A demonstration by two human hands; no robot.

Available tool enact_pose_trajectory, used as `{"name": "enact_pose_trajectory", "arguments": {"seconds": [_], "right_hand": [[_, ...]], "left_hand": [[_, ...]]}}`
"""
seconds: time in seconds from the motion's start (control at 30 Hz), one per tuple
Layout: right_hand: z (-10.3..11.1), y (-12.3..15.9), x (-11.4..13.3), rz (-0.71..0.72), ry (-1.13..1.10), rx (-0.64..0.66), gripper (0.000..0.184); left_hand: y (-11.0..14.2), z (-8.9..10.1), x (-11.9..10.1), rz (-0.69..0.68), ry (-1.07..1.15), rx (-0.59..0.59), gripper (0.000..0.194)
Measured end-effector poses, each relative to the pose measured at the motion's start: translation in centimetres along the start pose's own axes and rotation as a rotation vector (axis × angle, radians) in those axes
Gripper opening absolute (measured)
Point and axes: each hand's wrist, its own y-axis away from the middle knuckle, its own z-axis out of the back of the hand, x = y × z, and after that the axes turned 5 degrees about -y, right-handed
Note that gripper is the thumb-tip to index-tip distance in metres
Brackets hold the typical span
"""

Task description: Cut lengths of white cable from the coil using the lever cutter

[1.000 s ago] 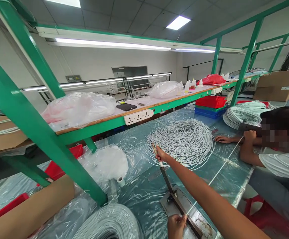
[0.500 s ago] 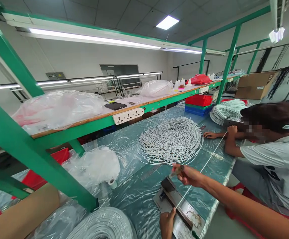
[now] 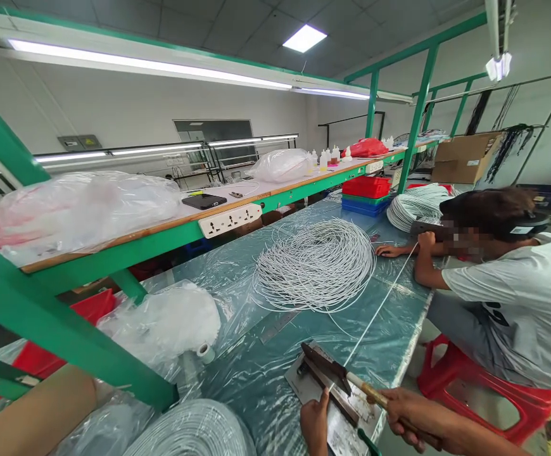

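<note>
My right hand (image 3: 415, 415) is wrapped round the wooden handle (image 3: 375, 394) of a bench lever cutter. The cutter's dark blade (image 3: 325, 362) lies low over its metal base (image 3: 342, 437), which sits near the bench's front edge. Close by on the left, my left hand (image 3: 314, 423) is closed, thumb up, on the near part of a white cable (image 3: 382, 301). From there the cable runs under the blade toward a co-worker's raised fist (image 3: 426, 240). Whether the blade has gone through the cable is hidden.
A large loose heap of white cable (image 3: 316, 266) lies beyond the cutter. A cable coil (image 3: 190, 434) is at the lower left, near a small roll (image 3: 205, 352) and a plastic bag (image 3: 171, 323). A green post (image 3: 66, 323) slants across the left. The co-worker (image 3: 508, 272) sits at right.
My right hand has swung the cutter's handle down and to the right, lowering the blade across the cable. My left hand stays by the base. The view has shifted slightly.
</note>
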Motion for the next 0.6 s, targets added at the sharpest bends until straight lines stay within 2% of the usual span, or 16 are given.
{"name": "enact_pose_trajectory", "arguments": {"seconds": [0.17, 0.37, 0.47, 0.6], "right_hand": [[-0.1, -0.6, -2.0, -0.019, 0.167, -0.048, 0.019], [0.6, -2.2, -4.9, -0.001, 0.283, -0.054, 0.030], [0.7, -3.4, -6.2, 0.068, 0.361, -0.085, 0.031], [0.9, -4.8, -7.6, 0.241, 0.452, -0.171, 0.032]], "left_hand": [[0.3, -0.1, -0.2, -0.001, -0.010, -0.033, 0.065], [0.4, -0.1, -0.2, -0.002, 0.015, -0.036, 0.069], [0.3, -0.1, -0.1, 0.012, 0.017, -0.028, 0.070], [0.3, -0.3, 0.1, 0.014, 0.068, -0.004, 0.069]]}}
